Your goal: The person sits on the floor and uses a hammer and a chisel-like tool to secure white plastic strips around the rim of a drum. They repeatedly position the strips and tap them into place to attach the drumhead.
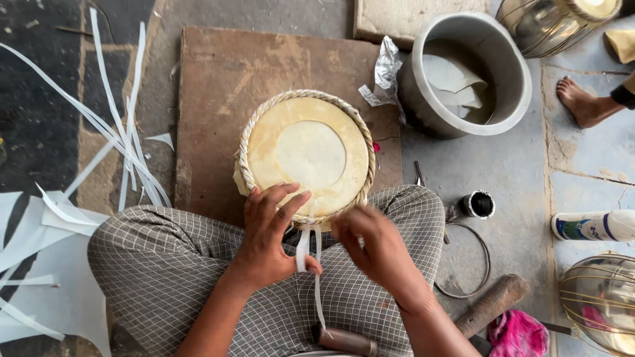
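A round drum head (pixel 308 153) of pale hide with a braided rim rests against my knees, over a brown board (pixel 225 86). My left hand (pixel 270 233) lies with its fingers on the near rim and pinches a thin white strip (pixel 303 250) with the thumb. That strip hangs from the rim down over my checked trousers (pixel 165 264). My right hand (pixel 370 243) is at the near rim, blurred, fingers curled around the lacing there.
A grey metal pot (pixel 509 59) holding wet hide pieces stands at the back right, crumpled foil (pixel 385 69) beside it. Long white strips (pixel 112 132) lie at left. A small black tin (pixel 477 204), a wire ring (pixel 481 254), a wooden handle (pixel 493 303), a pink cloth and another person's bare foot (pixel 582 102) are at right.
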